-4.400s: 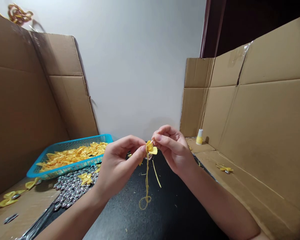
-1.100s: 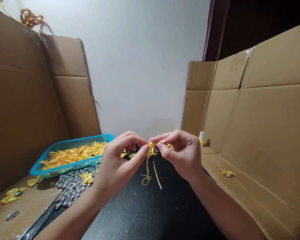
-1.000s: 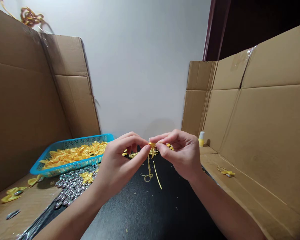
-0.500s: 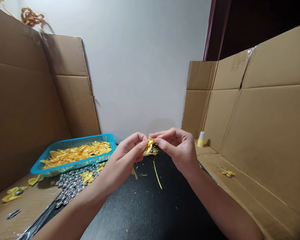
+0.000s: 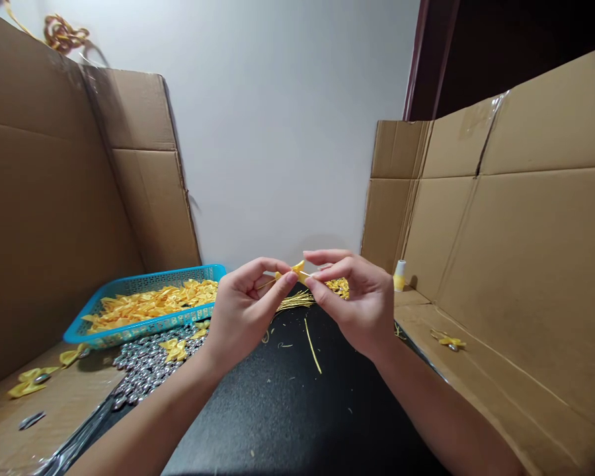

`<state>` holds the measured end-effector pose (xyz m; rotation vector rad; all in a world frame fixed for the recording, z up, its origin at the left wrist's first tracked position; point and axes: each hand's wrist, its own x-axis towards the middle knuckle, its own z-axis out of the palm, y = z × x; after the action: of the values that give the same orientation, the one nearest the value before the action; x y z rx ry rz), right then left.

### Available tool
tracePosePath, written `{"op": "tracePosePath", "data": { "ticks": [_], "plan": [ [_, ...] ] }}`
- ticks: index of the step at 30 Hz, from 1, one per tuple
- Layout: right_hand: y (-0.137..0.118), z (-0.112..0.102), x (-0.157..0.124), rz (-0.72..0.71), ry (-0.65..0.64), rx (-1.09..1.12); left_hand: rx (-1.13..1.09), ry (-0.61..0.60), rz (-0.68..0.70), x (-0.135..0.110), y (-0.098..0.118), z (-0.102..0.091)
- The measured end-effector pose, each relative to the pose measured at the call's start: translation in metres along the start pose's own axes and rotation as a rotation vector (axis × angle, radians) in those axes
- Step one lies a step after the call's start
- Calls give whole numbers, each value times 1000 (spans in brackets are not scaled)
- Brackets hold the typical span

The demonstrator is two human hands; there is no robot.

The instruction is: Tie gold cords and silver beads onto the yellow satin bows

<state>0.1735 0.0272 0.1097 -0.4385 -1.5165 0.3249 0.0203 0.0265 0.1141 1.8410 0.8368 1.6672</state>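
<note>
Between my two hands, over the dark table, is a small yellow ribbon bow (image 5: 300,269). My left hand (image 5: 248,307) is closed, pinching the bow between thumb and fingers. A thin gold tie (image 5: 266,284) sticks out on that side. My right hand (image 5: 359,301) is closed too, thumb and index finger pinching the tie's pale end at the bow's right side. Fingertips hide part of the bow. Behind the hands lie a bundle of gold ties (image 5: 296,301) and a pile of yellow pieces (image 5: 338,287). One loose gold tie (image 5: 313,346) rests on the tabletop.
At left, a blue basket (image 5: 143,328) holds many yellow bows, with silver beads (image 5: 146,363) spilled in front. Cardboard walls (image 5: 525,264) stand on both sides. A white-and-yellow thread spool (image 5: 399,276) and a finished-looking bow (image 5: 451,342) sit at right.
Both hands have turned slightly, and the bow has rotated between them. My right hand has shifted a little right. The gold bundle and yellow pile behind now show more.
</note>
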Motion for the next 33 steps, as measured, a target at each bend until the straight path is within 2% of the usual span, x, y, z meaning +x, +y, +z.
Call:
{"op": "tracePosePath", "data": {
  "ticks": [2, 4, 10, 13, 17, 19, 22, 25, 33],
  "plan": [
    [0, 1, -1, -111, 19, -83, 4, 2, 10, 0, 0, 0],
    [1, 3, -1, -153, 16, -95, -6, -6, 16, 0, 0, -1],
    [3, 3, -2, 33, -27, 114, 21, -108, 13, 0, 2, -3],
    [2, 1, -2, 100, -40, 143, 16, -176, 5, 2, 4, -7],
    [0, -2, 0, 81, -104, 73, -107, -326, -122, 6, 5, -12],
    [-1, -3, 1, 38, -137, -2, -195, -351, -197, 8, 2, -12],
    [0, -3, 3, 8, -148, -72, -263, -318, -269, 9, -4, -9],
    [2, -2, 3, 30, -149, -56, -238, -273, -276, 8, -6, -5],
    [-1, -8, 7, 73, -171, 32, -71, -155, -118, 3, -3, 0]
  ]
}}
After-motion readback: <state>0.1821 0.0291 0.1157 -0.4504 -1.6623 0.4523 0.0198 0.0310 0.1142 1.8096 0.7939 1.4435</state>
